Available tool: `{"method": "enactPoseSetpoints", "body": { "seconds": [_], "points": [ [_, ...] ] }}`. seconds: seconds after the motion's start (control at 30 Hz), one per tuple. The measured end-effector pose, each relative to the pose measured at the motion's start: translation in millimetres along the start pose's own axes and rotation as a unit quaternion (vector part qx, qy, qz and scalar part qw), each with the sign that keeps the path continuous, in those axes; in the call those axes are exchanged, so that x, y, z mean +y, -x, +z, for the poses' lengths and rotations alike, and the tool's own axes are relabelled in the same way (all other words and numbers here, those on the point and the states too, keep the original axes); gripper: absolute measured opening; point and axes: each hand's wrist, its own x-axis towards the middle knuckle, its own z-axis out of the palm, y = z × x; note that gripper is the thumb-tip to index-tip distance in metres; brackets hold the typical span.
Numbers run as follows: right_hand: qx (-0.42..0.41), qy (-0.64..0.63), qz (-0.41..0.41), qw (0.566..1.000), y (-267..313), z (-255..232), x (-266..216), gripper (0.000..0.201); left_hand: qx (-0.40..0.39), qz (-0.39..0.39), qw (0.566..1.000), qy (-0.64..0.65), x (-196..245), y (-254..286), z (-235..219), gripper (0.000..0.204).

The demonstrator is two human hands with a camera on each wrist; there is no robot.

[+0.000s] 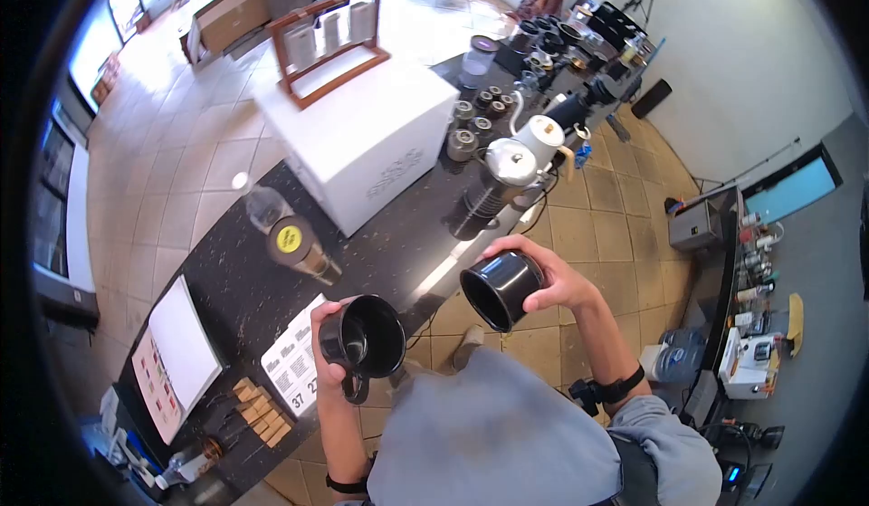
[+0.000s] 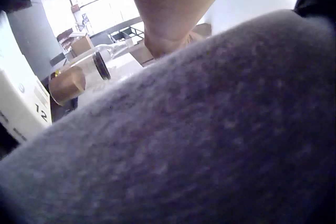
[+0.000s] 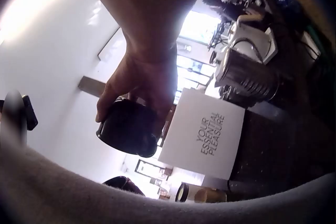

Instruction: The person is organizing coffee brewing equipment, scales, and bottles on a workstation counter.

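The left hand (image 1: pixel 325 341) grips the handled mug (image 1: pixel 369 336), mouth toward the head camera; the right hand (image 1: pixel 549 276) grips the black cup (image 1: pixel 514 276), long axis tilted, mouth angled left and bodyward

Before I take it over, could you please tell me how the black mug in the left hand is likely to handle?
The black mug is probably stiff, since its rim looks round while the left hand grips it. Its shiny surface may be slightly slippery. Laid sideways, its round body might roll until the handle catches.
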Motion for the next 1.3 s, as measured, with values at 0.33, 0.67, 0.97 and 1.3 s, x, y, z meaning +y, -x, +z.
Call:
{"method": "enactPoseSetpoints", "body": {
  "seconds": [0.33, 0.67, 0.97, 1.3],
  "points": [
    [0.216, -0.038, -0.086, 0.972, 195, -141, 28, 0.086, -0.049, -0.116, 0.989, -0.08, -136, -45, 159, 0.094],
    [0.473, -0.067, -0.111, 0.871, 406, -257, 61, 0.089, -0.152, -0.179, 0.96, -0.152, -313, -94, 324, 0.097],
    [0.584, -0.072, -0.095, 0.803, 468, -325, 59, 0.088, -0.21, -0.246, 0.932, -0.165, -427, -159, 403, 0.094],
    [0.576, -0.002, -0.013, 0.817, 436, -513, 22, 0.08, -0.287, -0.292, 0.901, -0.142, -571, -297, 465, 0.076]
  ]
}}
